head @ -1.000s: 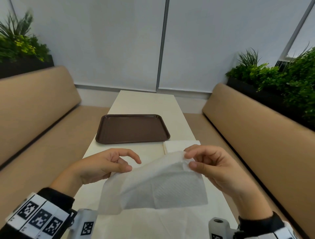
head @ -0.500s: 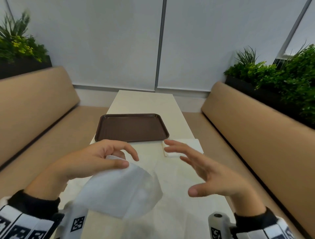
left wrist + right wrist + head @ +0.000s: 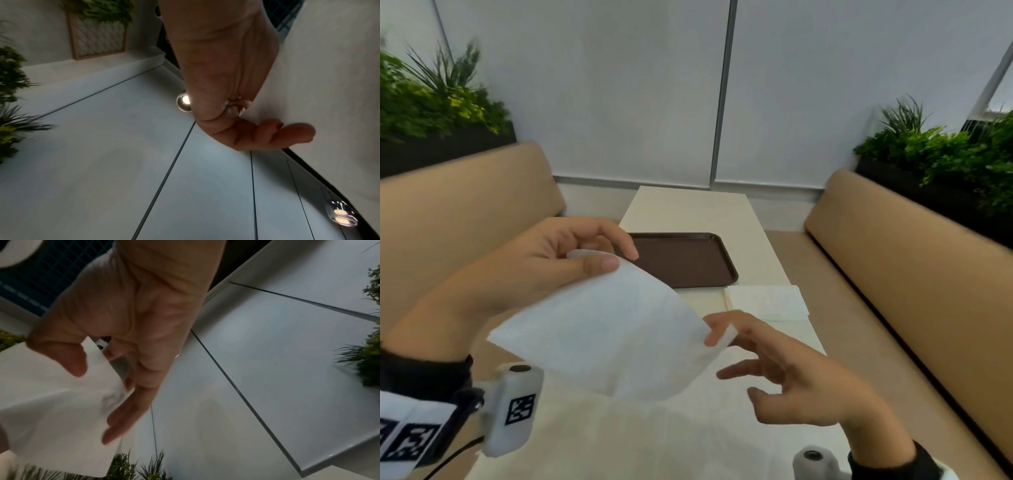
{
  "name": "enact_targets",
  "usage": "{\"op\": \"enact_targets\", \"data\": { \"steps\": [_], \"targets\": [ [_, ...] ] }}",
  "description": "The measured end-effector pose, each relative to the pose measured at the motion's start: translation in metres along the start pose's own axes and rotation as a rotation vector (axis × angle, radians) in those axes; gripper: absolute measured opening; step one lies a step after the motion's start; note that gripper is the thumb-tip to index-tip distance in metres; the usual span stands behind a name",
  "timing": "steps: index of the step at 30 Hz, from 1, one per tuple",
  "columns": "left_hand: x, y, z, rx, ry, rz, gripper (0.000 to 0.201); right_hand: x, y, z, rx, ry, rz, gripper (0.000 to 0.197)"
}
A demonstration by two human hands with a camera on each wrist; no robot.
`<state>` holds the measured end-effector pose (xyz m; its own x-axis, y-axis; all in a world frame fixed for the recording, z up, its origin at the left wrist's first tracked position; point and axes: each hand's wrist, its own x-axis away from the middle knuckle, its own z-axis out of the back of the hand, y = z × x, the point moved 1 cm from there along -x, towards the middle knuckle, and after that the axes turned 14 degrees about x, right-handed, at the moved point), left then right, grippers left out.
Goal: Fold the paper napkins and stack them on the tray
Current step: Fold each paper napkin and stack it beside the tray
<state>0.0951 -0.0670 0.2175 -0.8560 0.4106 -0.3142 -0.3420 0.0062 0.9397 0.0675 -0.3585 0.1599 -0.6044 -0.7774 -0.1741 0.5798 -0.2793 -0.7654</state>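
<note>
A white paper napkin [image 3: 606, 335] hangs unfolded in the air over the near end of the table. My left hand [image 3: 616, 258] pinches its upper corner between thumb and forefinger; the left wrist view shows the same pinch [image 3: 236, 112] against the napkin sheet [image 3: 324, 78]. My right hand [image 3: 732, 366] is spread, and one fingertip touches the napkin's right corner. In the right wrist view that napkin corner [image 3: 61, 402] lies between the thumb and the straight fingers [image 3: 123, 415], unclamped. The brown tray [image 3: 722, 270] lies bare beyond my left hand.
A small stack of white napkins [image 3: 767, 301] lies on the cream table [image 3: 688, 209] just right of the tray's near corner. Tan bench seats flank the table on both sides, with planters behind their backs. A white wall closes the far end.
My left hand has lifted the napkin higher and farther, up in front of the tray. My right hand, which had let go, has come back to the napkin's right corner.
</note>
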Motion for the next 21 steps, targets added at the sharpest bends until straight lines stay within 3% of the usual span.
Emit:
{"op": "enact_targets", "data": {
  "steps": [2,4,8,9,13,18,21],
  "targets": [
    [0.004,0.003,0.000,0.013,0.028,-0.015,0.052,-0.002,0.004,-0.004,-0.088,0.072,0.021,0.064],
    [0.008,0.008,-0.003,-0.023,0.026,-0.036,0.048,-0.006,0.011,-0.006,-0.013,0.209,-0.010,0.052],
    [0.013,0.014,-0.010,-0.053,0.042,-0.078,0.004,-0.020,0.014,-0.011,0.239,0.389,0.055,0.030],
    [0.014,0.014,-0.010,-0.023,0.051,-0.082,0.004,-0.022,0.013,-0.011,0.296,0.429,0.082,0.027],
    [0.015,0.004,0.002,0.093,0.091,0.002,0.052,-0.021,0.002,-0.002,0.459,0.556,0.173,0.013],
    [0.016,-0.015,0.013,0.189,0.110,0.080,0.057,-0.004,-0.027,0.018,0.391,0.558,0.272,0.007],
    [0.017,-0.019,0.016,0.194,0.146,0.050,0.056,0.005,-0.042,0.027,0.502,0.670,0.349,0.004]
  ]
}}
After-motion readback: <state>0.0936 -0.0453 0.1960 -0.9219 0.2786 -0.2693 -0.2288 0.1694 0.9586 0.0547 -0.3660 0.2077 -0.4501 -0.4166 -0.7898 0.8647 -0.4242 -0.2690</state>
